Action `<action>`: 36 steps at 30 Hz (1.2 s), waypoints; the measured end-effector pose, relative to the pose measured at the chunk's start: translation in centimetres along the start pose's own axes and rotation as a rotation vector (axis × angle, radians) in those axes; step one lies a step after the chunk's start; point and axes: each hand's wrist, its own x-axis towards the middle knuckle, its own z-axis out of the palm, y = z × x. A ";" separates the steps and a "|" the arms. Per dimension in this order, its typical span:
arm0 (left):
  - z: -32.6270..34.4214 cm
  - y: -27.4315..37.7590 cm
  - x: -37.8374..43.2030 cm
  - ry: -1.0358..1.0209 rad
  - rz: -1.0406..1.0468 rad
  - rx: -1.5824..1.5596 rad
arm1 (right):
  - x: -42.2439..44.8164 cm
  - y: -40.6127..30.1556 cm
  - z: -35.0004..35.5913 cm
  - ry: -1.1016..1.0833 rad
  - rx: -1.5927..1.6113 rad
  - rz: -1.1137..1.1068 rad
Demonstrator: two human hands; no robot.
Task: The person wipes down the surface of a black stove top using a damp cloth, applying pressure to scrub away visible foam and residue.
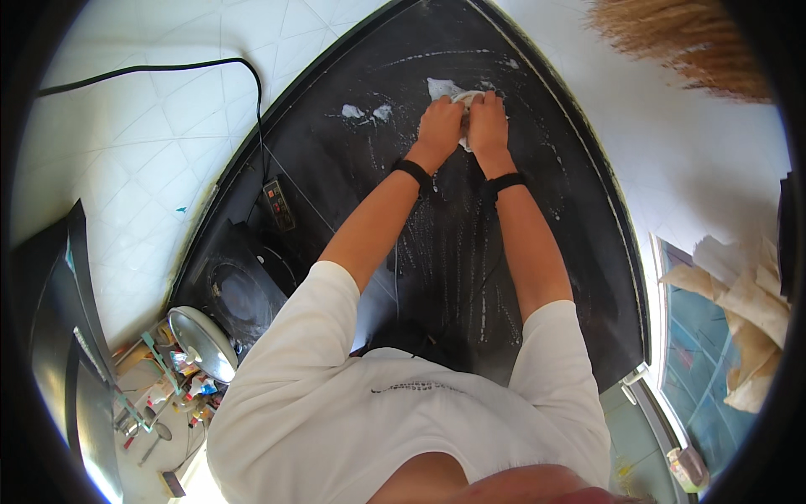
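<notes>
My left hand [439, 128] and my right hand [490, 125] are side by side over the far part of a black countertop [554, 264]. Both are closed around a wet, whitish cloth [467, 97], which is bunched between them. Most of the cloth is hidden by my fingers. White foam [442, 87] lies just beyond my left hand, and smaller foam patches [352, 111] sit further left. Lines of suds and droplets streak the counter towards my body. A black band circles each wrist.
A power strip [279, 205] with a black cable [189, 65] lies at the left, near an induction cooktop [239, 293]. A metal pan lid [203, 343] stands at the lower left. Tiled wall [157, 138] borders the counter; brown bristles [699, 44] hang at upper right.
</notes>
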 end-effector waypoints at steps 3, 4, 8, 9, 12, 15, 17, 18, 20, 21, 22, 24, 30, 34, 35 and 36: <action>0.7 -1.1 2.3 0.018 0.040 0.047 | 2.1 0.0 -0.4 0.016 0.038 -0.011; 0.7 -1.5 3.1 0.093 0.055 0.023 | 3.0 0.0 -0.1 0.017 0.043 0.008; 1.5 -2.1 6.7 0.258 0.096 -0.023 | 6.5 0.9 1.0 0.062 0.019 0.027; 1.6 -2.5 7.9 0.323 0.121 -0.019 | 7.7 1.1 1.3 0.090 0.006 0.021; 2.4 -2.9 10.9 0.347 0.107 0.020 | 10.4 2.2 2.1 0.123 0.007 -0.024; 2.2 -3.2 11.7 0.438 0.195 0.007 | 11.7 3.4 2.1 0.180 0.024 -0.123; 1.9 -2.7 10.8 0.419 0.191 0.008 | 11.3 3.8 2.5 0.203 0.012 -0.165; 1.6 -2.9 10.2 0.310 0.101 -0.010 | 10.9 2.9 2.2 0.131 0.032 -0.172; 1.7 -2.4 7.4 0.199 0.010 -0.042 | 8.8 3.3 2.4 0.021 0.103 -0.215; 1.6 -2.6 5.4 0.214 0.054 -0.063 | 7.3 2.9 2.2 0.026 0.102 -0.223; 1.4 -2.6 3.8 0.227 0.095 -0.081 | 5.1 2.2 1.8 0.017 0.094 -0.217; 1.0 -2.0 2.7 0.229 0.087 -0.084 | 4.1 1.6 1.1 0.018 0.076 -0.209; 0.5 -1.8 4.8 0.149 0.022 -0.068 | 5.8 1.3 1.3 0.012 0.063 -0.132; 0.9 -1.7 6.8 0.224 0.010 -0.088 | 7.6 1.6 1.4 0.118 0.072 -0.128; 0.8 -1.6 7.4 0.265 0.020 -0.089 | 8.3 1.7 1.5 0.147 0.060 -0.129; 1.1 -1.9 7.8 0.266 0.019 -0.090 | 8.4 1.5 1.7 0.201 0.079 -0.143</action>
